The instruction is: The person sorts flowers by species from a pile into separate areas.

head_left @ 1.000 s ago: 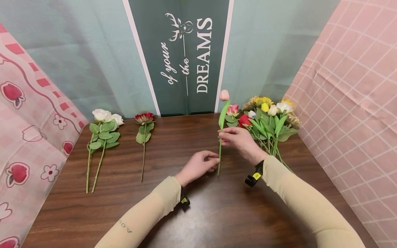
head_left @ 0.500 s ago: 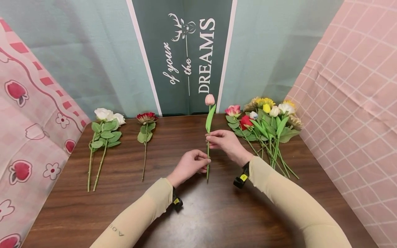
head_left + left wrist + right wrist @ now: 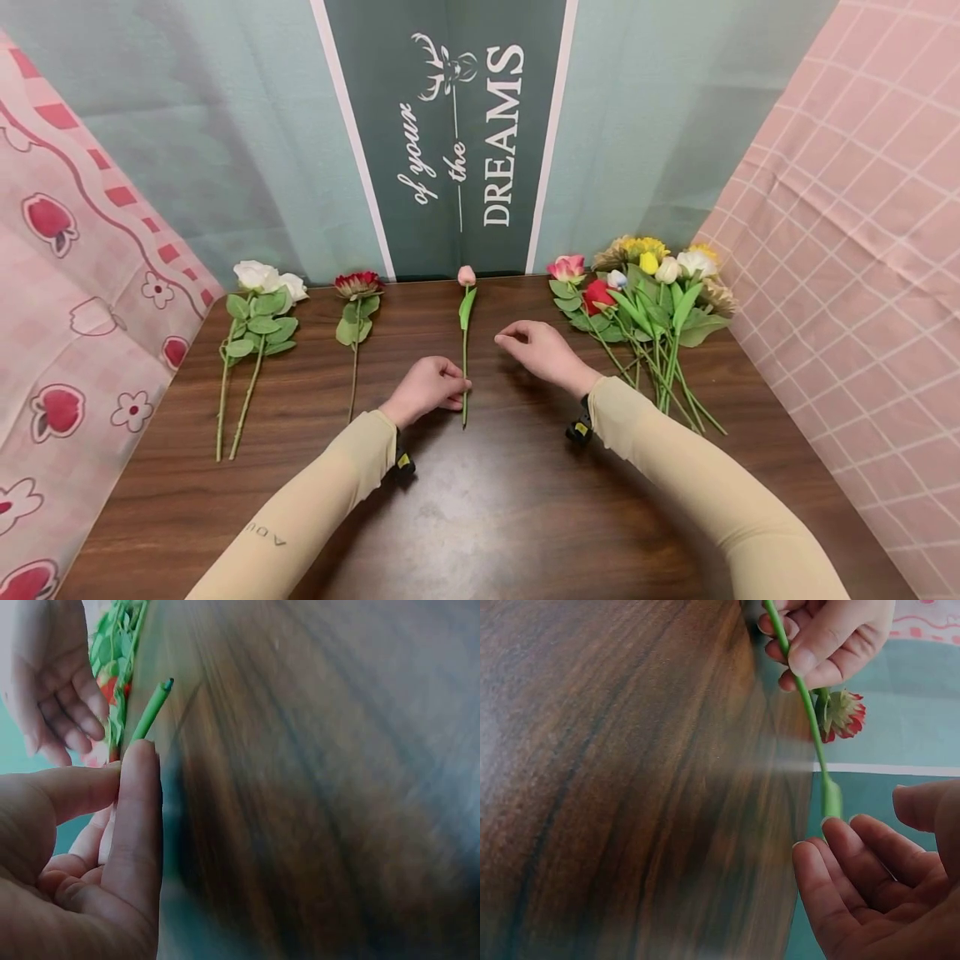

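A pale pink tulip (image 3: 466, 277) with one long green leaf stands out at the middle of the table's far part, its bloom toward the back. My left hand (image 3: 429, 385) pinches the lower stem between thumb and index finger; in the left wrist view the cut stem end (image 3: 155, 707) pokes out past the fingertips. Apart from the stem, to its right, my right hand (image 3: 543, 354) holds nothing. Its fingers are loosely bent and the thumb is spread away from them in the right wrist view, where the tulip's leaf (image 3: 831, 799) shows beyond the fingertips.
Two white roses (image 3: 258, 279) lie at the left of the brown table (image 3: 480, 517). A dark red flower (image 3: 358, 285) lies between them and the tulip. At the right is a pile of mixed flowers (image 3: 660, 312). Fabric backdrops (image 3: 637, 125) surround the back and sides.
The tulip has moved left and been lowered toward the table in my left hand. My right hand has let go of its stem and now sits apart from it.
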A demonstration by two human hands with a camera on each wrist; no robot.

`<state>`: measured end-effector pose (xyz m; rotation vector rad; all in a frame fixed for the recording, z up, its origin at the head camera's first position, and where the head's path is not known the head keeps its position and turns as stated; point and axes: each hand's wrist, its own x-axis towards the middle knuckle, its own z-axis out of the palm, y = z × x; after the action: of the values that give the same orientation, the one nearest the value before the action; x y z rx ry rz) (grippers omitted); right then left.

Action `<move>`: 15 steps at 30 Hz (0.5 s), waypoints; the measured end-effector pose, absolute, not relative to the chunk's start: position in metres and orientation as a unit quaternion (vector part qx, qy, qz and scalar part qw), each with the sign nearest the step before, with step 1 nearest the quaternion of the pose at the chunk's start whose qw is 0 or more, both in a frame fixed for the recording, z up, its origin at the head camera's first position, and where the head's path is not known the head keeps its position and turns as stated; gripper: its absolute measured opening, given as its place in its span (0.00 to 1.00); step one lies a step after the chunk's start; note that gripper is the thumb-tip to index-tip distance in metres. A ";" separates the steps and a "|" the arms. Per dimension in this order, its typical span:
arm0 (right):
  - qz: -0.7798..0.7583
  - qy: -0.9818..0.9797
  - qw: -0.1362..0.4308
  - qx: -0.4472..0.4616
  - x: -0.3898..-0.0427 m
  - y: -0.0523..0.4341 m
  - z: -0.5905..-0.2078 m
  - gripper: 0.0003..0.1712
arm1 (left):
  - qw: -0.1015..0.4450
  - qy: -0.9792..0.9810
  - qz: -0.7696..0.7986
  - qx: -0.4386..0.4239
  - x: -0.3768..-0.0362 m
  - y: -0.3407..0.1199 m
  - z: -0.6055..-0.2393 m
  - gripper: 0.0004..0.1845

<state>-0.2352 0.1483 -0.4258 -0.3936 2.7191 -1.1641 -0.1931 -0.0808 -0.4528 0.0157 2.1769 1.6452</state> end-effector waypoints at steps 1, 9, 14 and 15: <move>-0.388 0.909 0.082 -0.131 -0.235 0.149 -0.427 0.18 | 0.209 0.781 0.588 0.004 -0.195 -0.081 -0.453 0.05; -0.392 0.906 0.103 -0.121 -0.232 0.158 -0.433 0.19 | 0.220 0.795 0.565 0.006 -0.203 -0.078 -0.453 0.07; -0.390 0.907 0.102 -0.118 -0.232 0.172 -0.433 0.18 | 0.217 0.811 0.543 0.008 -0.202 -0.078 -0.451 0.07; -0.388 0.909 0.100 -0.117 -0.231 0.175 -0.432 0.18 | 0.217 0.813 0.540 0.009 -0.202 -0.078 -0.450 0.07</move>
<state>-0.2315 0.1753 -0.4323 -0.3457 2.6856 -1.1482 -0.2018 -0.0782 -0.4498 0.0255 2.2528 1.4964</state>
